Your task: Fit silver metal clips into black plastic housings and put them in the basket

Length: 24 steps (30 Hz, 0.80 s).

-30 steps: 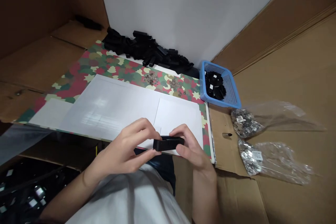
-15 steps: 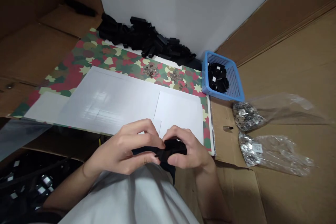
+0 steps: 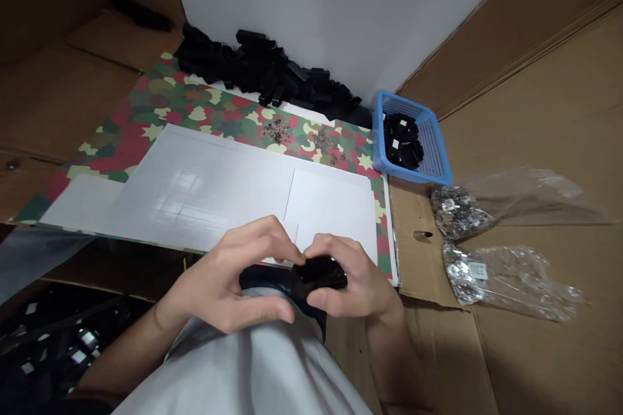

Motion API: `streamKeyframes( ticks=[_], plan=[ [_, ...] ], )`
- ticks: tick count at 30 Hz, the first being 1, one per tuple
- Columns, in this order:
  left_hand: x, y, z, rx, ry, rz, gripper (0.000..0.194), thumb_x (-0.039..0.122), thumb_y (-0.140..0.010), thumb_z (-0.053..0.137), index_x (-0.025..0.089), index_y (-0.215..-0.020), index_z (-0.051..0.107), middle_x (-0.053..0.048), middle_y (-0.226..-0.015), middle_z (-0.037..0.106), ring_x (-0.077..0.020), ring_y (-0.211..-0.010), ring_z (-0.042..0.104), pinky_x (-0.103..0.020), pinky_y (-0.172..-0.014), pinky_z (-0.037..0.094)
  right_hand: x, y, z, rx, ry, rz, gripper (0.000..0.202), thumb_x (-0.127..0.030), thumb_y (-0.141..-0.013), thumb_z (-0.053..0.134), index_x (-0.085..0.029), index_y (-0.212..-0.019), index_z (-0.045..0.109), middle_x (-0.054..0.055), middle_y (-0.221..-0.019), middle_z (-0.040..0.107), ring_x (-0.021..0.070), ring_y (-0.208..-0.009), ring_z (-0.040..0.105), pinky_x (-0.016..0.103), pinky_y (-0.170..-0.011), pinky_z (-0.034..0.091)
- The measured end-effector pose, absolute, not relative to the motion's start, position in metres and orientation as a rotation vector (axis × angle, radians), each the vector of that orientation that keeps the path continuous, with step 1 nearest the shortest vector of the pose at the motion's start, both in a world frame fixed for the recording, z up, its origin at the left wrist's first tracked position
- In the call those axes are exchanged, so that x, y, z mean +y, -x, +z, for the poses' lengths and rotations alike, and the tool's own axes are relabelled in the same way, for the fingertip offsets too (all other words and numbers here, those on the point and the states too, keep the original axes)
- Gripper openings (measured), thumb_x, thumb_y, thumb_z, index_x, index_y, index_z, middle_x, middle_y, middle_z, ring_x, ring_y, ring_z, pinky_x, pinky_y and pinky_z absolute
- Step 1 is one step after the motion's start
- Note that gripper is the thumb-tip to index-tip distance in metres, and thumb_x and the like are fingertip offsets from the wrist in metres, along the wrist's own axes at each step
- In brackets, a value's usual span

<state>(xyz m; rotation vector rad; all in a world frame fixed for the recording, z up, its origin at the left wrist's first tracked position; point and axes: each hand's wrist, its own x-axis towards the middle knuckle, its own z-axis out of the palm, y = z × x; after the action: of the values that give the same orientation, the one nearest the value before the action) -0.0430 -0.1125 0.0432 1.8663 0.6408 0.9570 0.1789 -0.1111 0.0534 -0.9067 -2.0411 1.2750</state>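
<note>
Just above my lap, at the table's front edge, my right hand grips a small black plastic piece between thumb and fingers. The piece looks glossy and box-like; its exact kind cannot be made out. My left hand is beside it on the left, its fingertips touching the piece's upper left edge. The left thumb stands well apart from those fingers, below the piece. Dark cloth shows behind and under the hands. White sheets cover the table beyond them.
Black plastic parts are heaped along the back wall. Small metal bits lie on the patterned tabletop. At right are a blue basket holding black pieces, and two clear bags of metal parts. More black parts sit lower left.
My left thumb has come away from the black piece, opening the pinch. The piece has turned in my right hand, so a glossier face shows. The view has shifted slightly.
</note>
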Motion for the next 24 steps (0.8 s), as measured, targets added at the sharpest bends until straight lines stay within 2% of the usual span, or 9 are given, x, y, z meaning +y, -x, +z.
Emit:
streamKeyframes(
  ticks=[2, 5, 8, 11, 13, 16, 20, 24],
  plan=[
    [-0.112, 0.041, 0.041, 0.687, -1.875, 0.988, 0.037, 0.030, -0.077, 0.075, 0.022, -0.108, 0.057, -0.004, -0.089, 0.060, -0.0169, -0.078, 0.057, -0.029, -0.070, 0.048, -0.111, -0.179, 0.057, -2.130, 0.976, 1.092, 0.022, -0.038, -0.083, 0.063, -0.022, -0.098, 0.058, 0.001, -0.080, 0.061, 0.0162, -0.069, 0.056, 0.029, -0.067, 0.046],
    [-0.110, 0.038, 0.037, 0.723, -1.897, 1.041, 0.021, 0.020, -0.082, 0.067, 0.021, -0.100, 0.057, -0.003, -0.083, 0.059, -0.0147, -0.073, 0.055, -0.027, -0.067, 0.046, -0.109, -0.183, 0.061, -2.212, 1.019, 1.049, 0.026, -0.043, -0.086, 0.061, -0.022, -0.102, 0.058, 0.003, -0.084, 0.062, 0.0187, -0.077, 0.057, 0.031, -0.073, 0.046],
    [-0.106, 0.036, 0.031, 0.723, -1.823, 1.044, 0.016, 0.024, -0.084, 0.066, 0.020, -0.097, 0.058, -0.002, -0.080, 0.058, -0.0146, -0.071, 0.053, -0.027, -0.065, 0.045, -0.105, -0.189, 0.054, -2.088, 1.033, 1.333, 0.031, -0.049, -0.085, 0.061, -0.022, -0.099, 0.060, 0.003, -0.086, 0.061, 0.0177, -0.077, 0.057, 0.030, -0.071, 0.046],
    [-0.100, 0.036, 0.024, 0.809, -1.712, 1.008, 0.022, 0.033, -0.091, 0.056, 0.022, -0.110, 0.055, -0.003, -0.087, 0.060, -0.0166, -0.079, 0.055, -0.029, -0.073, 0.045, -0.103, -0.193, 0.040, -1.616, 1.121, 1.651, 0.034, -0.053, -0.089, 0.051, -0.021, -0.086, 0.058, 0.000, -0.073, 0.060, 0.0149, -0.065, 0.055, 0.027, -0.063, 0.045],
    [-0.096, 0.037, 0.020, 0.908, -1.710, 0.956, 0.024, 0.034, -0.095, 0.048, 0.022, -0.116, 0.052, -0.003, -0.093, 0.059, -0.0175, -0.086, 0.055, -0.030, -0.078, 0.045, -0.102, -0.194, 0.030, -1.352, 1.175, 1.675, 0.038, -0.053, -0.092, 0.044, -0.020, -0.076, 0.055, -0.001, -0.063, 0.058, 0.0150, -0.062, 0.053, 0.028, -0.063, 0.044],
    [-0.090, 0.035, 0.014, 1.048, -1.830, 0.817, 0.022, 0.034, -0.095, 0.048, 0.021, -0.111, 0.053, -0.005, -0.097, 0.058, -0.0197, -0.092, 0.055, -0.032, -0.083, 0.044, -0.097, -0.197, 0.018, -1.220, 1.203, 1.585, 0.038, -0.052, -0.092, 0.044, -0.021, -0.073, 0.054, 0.000, -0.059, 0.059, 0.0161, -0.062, 0.055, 0.028, -0.066, 0.045],
    [-0.089, 0.025, 0.004, 1.229, -2.162, 0.514, 0.029, 0.039, -0.092, 0.050, 0.021, -0.113, 0.057, -0.009, -0.105, 0.058, -0.0271, -0.097, 0.052, -0.043, -0.085, 0.042, -0.086, -0.200, 0.001, -1.151, 1.330, 1.344, 0.034, -0.051, -0.091, 0.044, -0.021, -0.077, 0.052, 0.000, -0.065, 0.060, 0.0157, -0.064, 0.056, 0.027, -0.064, 0.043],
    [-0.094, 0.011, -0.008, 1.308, -2.349, 0.353, 0.036, 0.027, -0.086, 0.053, 0.021, -0.121, 0.055, -0.013, -0.112, 0.054, -0.0314, -0.098, 0.048, -0.047, -0.082, 0.041, -0.081, -0.198, -0.023, -1.144, 1.537, 1.156, 0.030, -0.050, -0.090, 0.046, -0.022, -0.080, 0.049, -0.001, -0.071, 0.057, 0.0153, -0.067, 0.055, 0.025, -0.060, 0.040]
  ],
)
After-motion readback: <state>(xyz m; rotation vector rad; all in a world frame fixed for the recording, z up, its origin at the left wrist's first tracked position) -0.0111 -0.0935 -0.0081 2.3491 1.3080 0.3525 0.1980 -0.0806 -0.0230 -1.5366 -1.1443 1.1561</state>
